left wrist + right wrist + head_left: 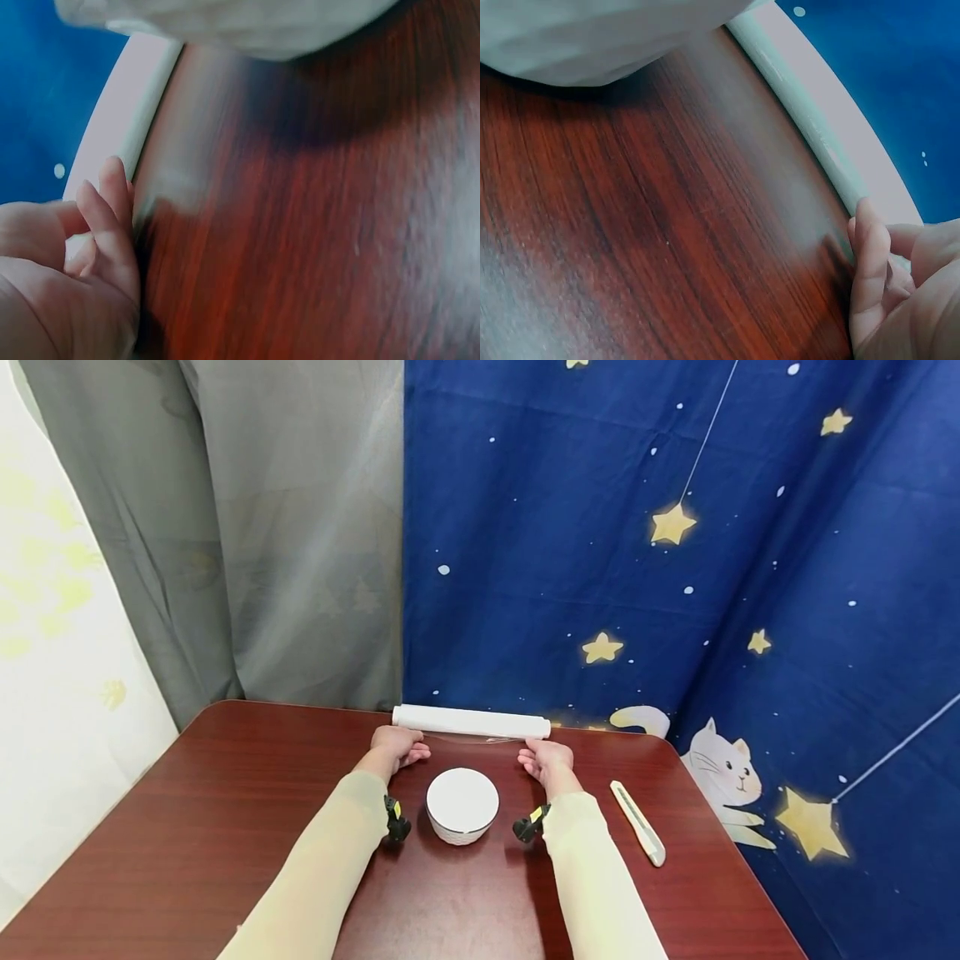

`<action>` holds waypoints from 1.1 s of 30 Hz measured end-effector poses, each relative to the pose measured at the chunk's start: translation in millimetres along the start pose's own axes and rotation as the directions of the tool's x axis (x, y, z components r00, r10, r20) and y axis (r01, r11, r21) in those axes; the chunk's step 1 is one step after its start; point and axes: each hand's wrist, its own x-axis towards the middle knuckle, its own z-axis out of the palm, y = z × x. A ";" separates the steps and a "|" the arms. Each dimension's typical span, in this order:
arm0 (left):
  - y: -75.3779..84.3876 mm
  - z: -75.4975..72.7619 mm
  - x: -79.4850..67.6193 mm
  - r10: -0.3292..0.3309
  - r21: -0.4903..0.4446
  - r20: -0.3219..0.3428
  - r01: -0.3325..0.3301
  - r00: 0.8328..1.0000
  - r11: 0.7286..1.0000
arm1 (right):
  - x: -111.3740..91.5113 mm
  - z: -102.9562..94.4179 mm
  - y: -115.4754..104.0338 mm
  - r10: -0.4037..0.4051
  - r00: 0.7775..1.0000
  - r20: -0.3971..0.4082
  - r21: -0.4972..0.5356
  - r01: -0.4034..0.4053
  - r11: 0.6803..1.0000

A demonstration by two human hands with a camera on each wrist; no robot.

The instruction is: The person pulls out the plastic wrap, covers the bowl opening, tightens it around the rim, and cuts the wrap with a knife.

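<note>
A white roll of plastic wrap (471, 722) lies along the table's far edge, a clear strip of film showing just in front of it. At the roll's left end my left hand (395, 747) pinches the film's edge between thumb and index finger, the other fingers loosely bent. The right hand (549, 761) pinches the same edge near the right end. Both wrist views show the fingertips close to the roll (124, 105). Between the forearms stands a white bowl (462, 805), its top pale and its textured side (592, 45) filling the upper corner of the right wrist view.
A white utility knife (637, 823) lies on the dark red wooden table (225, 827), right of the right forearm. Grey and blue star-patterned curtains (525, 527) hang just behind the far edge. Black wrist cameras (530, 824) sit on both wrists, either side of the bowl.
</note>
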 end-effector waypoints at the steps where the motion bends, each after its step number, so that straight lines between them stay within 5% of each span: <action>1: 0.1 -1.1 -0.1 -0.003 -0.001 0.008 0.003 1.000 1.000 | -0.8 -0.5 -0.6 0.003 1.000 -0.002 0.004 -0.003 1.000; 17: -7.4 -21.8 -4.6 0.030 0.048 0.064 -0.033 0.997 0.998 | -1.7 0.0 0.9 -0.037 0.993 0.111 0.117 0.023 0.993; 33: -15.9 -13.5 -7.3 0.122 0.036 0.058 -0.124 0.991 0.992 | -9.5 0.9 -3.2 0.014 0.999 0.045 0.080 -0.018 0.997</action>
